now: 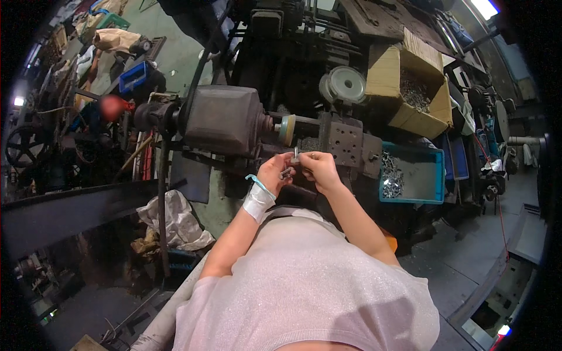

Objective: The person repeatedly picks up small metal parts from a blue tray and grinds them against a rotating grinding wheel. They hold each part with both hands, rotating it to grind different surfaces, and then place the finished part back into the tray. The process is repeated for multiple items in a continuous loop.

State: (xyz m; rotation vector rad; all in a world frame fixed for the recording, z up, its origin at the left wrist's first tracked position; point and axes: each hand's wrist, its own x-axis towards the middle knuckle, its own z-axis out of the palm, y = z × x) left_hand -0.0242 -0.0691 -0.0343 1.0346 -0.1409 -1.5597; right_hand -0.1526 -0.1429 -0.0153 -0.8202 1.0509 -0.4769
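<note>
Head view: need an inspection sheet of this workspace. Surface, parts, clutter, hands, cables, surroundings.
Surface: dark machine with a grey housing and a drilled metal block.
Job's things: small metal piece, in hand; teal bin and open cardboard box at right, both holding many metal pieces.
Clutter: pale crumpled sack, lower left.
Hands: left hand and right hand meet at the small metal piece, fingers closed; another metal piece shows in the left.
Cables: thin red line, far right, possibly a cord; ends unclear.
Surroundings: grey floor, more machinery around.
</note>
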